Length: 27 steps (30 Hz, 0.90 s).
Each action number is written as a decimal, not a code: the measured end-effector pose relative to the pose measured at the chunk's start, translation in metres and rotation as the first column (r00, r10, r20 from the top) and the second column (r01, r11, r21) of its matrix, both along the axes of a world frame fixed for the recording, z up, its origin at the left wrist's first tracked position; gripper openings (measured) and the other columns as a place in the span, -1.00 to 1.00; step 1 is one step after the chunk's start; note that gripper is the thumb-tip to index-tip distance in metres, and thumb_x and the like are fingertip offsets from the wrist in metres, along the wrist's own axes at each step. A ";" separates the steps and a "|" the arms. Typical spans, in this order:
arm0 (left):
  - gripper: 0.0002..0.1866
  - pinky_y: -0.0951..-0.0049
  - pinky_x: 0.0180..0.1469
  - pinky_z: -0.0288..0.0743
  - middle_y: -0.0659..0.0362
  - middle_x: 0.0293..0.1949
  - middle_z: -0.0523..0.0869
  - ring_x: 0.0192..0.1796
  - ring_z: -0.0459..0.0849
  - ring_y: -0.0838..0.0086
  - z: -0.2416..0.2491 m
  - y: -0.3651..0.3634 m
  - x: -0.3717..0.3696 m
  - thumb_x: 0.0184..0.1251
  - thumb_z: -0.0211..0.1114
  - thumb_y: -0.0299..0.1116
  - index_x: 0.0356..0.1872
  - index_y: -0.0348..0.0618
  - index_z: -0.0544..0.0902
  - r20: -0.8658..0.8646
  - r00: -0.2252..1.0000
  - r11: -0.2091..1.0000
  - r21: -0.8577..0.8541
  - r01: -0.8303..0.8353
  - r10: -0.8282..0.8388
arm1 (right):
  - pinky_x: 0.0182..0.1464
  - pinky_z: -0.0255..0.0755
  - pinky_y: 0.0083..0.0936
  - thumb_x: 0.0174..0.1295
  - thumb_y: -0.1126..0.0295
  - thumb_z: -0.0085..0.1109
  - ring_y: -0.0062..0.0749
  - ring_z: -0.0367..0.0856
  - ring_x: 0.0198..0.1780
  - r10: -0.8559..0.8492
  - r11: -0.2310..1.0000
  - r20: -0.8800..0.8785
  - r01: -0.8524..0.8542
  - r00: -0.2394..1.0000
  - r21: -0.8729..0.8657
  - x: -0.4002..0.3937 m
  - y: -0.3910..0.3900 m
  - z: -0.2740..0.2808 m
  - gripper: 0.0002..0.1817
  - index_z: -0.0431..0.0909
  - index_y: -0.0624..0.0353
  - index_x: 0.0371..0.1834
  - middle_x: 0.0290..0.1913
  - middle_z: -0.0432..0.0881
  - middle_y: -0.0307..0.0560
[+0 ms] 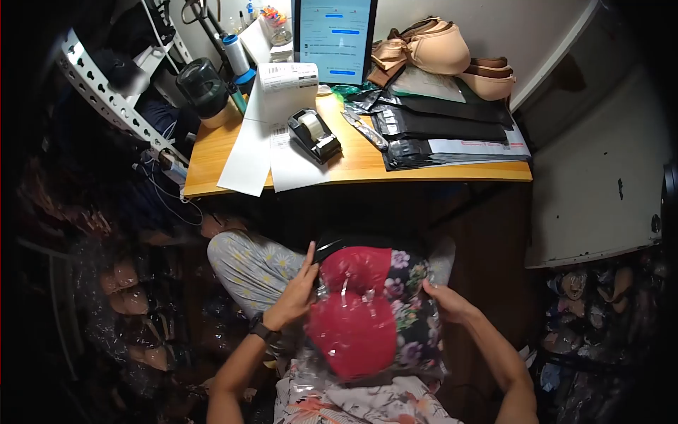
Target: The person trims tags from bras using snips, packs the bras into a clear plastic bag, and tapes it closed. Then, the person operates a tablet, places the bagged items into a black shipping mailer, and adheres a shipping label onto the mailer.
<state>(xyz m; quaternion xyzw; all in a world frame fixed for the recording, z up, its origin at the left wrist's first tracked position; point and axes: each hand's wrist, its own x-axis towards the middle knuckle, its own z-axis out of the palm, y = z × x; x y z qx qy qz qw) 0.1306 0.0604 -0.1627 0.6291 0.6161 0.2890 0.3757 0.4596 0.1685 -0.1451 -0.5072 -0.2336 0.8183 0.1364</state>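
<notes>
A clear plastic bag (351, 338) rests over my lap, holding red bra cups and a black floral fabric (409, 311). My left hand (300, 291), with a dark watch on the wrist, grips its left edge, index finger stretched upward. On the opposite side, my right hand (450, 302) pinches the floral edge between thumb and fingers. Something black and shiny, perhaps a plastic mailer, shows behind the top of the bag (339, 245); most of it is hidden.
Ahead stands a wooden desk (205, 159) with a tape dispenser (315, 134), a cutter (365, 131), printed labels (251, 152), black mailers (445, 124), beige bras (432, 48) and a screen (334, 42). Metal shelving (106, 92) is at left; bagged garments (583, 311) lie at right.
</notes>
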 end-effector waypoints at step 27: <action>-0.57 0.24 -0.17 0.54 -0.20 0.37 0.05 -0.24 0.63 -0.05 -0.009 -0.035 0.022 -0.01 0.16 -0.65 -0.02 -0.50 0.40 -0.018 1.000 0.980 0.199 0.026 -0.023 | -0.34 0.39 -0.63 0.19 0.51 0.08 -0.60 0.55 -0.37 -0.618 0.400 0.360 -0.115 0.699 0.909 -0.004 -0.042 -0.094 -0.93 0.52 0.29 -0.37 -0.53 0.57 -0.18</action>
